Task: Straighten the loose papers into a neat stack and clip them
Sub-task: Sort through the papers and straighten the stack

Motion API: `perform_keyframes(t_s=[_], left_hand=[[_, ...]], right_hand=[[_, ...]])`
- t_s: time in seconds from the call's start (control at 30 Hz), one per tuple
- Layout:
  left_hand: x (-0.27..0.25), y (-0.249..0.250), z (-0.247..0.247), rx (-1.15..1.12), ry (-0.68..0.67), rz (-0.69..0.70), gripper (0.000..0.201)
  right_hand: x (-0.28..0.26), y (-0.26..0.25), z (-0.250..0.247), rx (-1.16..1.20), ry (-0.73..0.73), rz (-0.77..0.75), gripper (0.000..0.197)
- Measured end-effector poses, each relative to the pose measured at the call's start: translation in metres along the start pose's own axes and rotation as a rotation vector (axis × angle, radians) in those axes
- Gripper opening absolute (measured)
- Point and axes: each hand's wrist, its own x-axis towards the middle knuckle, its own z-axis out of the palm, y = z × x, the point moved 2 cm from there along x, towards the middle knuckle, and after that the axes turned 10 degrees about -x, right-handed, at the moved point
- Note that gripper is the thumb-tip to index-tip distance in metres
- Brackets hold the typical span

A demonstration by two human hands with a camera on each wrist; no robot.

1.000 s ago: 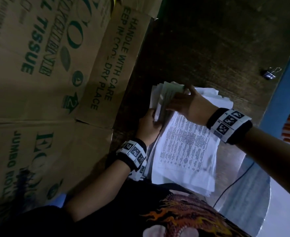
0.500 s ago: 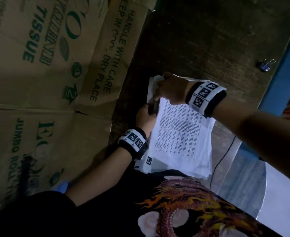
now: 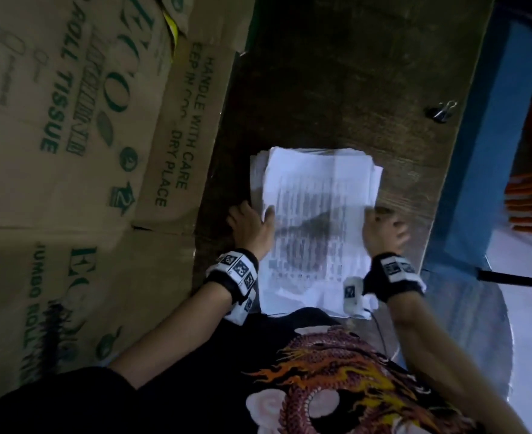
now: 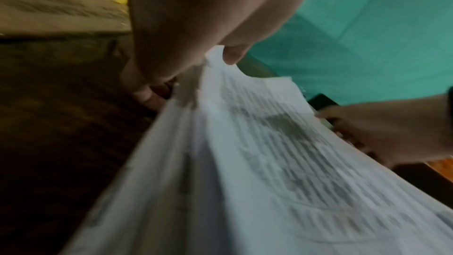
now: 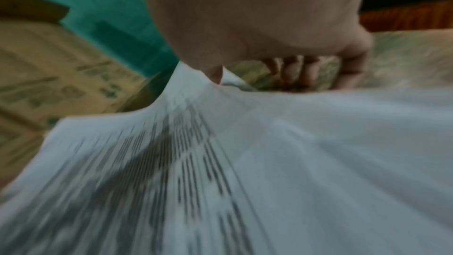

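A pile of white printed papers (image 3: pixel 314 214) lies on the dark wooden table (image 3: pixel 336 89), its edges uneven. My left hand (image 3: pixel 252 225) grips the pile's left edge, thumb on the top sheet and fingers underneath. My right hand (image 3: pixel 383 230) grips the right edge the same way. In the left wrist view the left thumb (image 4: pixel 232 55) pinches the papers (image 4: pixel 245 162); in the right wrist view the right hand (image 5: pixel 269 46) has its thumb on the papers (image 5: pixel 245 162) and curled fingers below. A black binder clip (image 3: pixel 441 111) lies apart near the table's far right edge.
Flattened cardboard boxes (image 3: pixel 70 151) with green print stand along the table's left side. A blue frame (image 3: pixel 483 151) borders the table on the right, with orange items (image 3: pixel 530 198) beyond it. A thin cable (image 3: pixel 383 333) runs off the near edge.
My right hand has moved from the pile's top left corner to its right edge. The left hand now holds the left edge. The pile lies squarer to me than before.
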Motion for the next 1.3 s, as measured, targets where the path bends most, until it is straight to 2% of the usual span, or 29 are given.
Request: perform_keyframes(t_s=[0.1,0.2,0.27,0.33,0.4,0.47,0.53,0.57,0.6,0.67,0.7,0.83,0.93,1.03,1.13,1.23,1.3], left_hand=[[-0.016,0.026,0.025,0.058,-0.077,-0.032,0.069],[-0.016,0.037,0.020,0.080,-0.056,-0.020,0.064],[-0.015,0.036,0.007,0.059,-0.101,0.013,0.074],[-0.018,0.032,0.000,0.012,-0.159,0.017,0.090],[-0.022,0.028,0.000,-0.094,-0.184,-0.032,0.097],[-0.025,0.022,0.003,-0.252,-0.191,-0.095,0.088],[-0.028,0.014,0.004,-0.340,-0.216,-0.101,0.064],[-0.030,0.009,0.005,-0.359,-0.225,-0.088,0.057],[-0.033,0.004,0.004,-0.384,-0.230,-0.058,0.053],[-0.040,0.001,0.000,-0.445,-0.215,0.024,0.044],[-0.043,0.002,-0.003,-0.477,-0.197,0.073,0.043],[-0.077,0.036,-0.035,-0.593,-0.113,0.334,0.027],[-0.098,0.063,-0.053,-0.699,-0.042,0.513,0.027],[-0.104,0.080,-0.069,-0.829,0.024,0.600,0.024],[-0.095,0.078,-0.085,-0.803,-0.053,0.663,0.032],[-0.081,0.071,-0.092,-0.620,-0.166,0.735,0.050],[-0.074,0.074,-0.099,-0.632,-0.283,0.785,0.059]], right_hand=[[-0.014,-0.013,0.024,0.066,-0.055,-0.181,0.076],[-0.011,-0.016,0.015,0.256,-0.086,-0.184,0.074],[0.001,-0.001,0.005,0.340,-0.151,-0.178,0.076],[0.005,0.013,-0.002,0.411,-0.221,-0.210,0.089],[0.003,0.023,-0.005,0.484,-0.307,-0.230,0.103],[0.001,0.033,-0.005,0.546,-0.410,-0.226,0.118],[0.000,0.046,-0.002,0.553,-0.520,-0.220,0.127],[0.000,0.051,0.000,0.519,-0.552,-0.256,0.121],[-0.003,0.055,0.002,0.484,-0.558,-0.316,0.105],[-0.005,0.061,0.004,0.515,-0.506,-0.418,0.059],[-0.007,0.063,0.002,0.603,-0.497,-0.450,0.050],[-0.032,0.059,-0.041,1.004,-0.460,-0.719,0.053],[-0.067,0.039,-0.073,0.984,-0.233,-0.860,0.046],[-0.096,0.026,-0.091,0.991,-0.024,-0.915,0.037],[-0.109,0.028,-0.102,1.042,0.012,-0.908,0.036],[-0.107,0.035,-0.099,0.991,-0.005,-0.900,0.054],[-0.107,0.039,-0.097,0.971,-0.009,-0.899,0.057]])
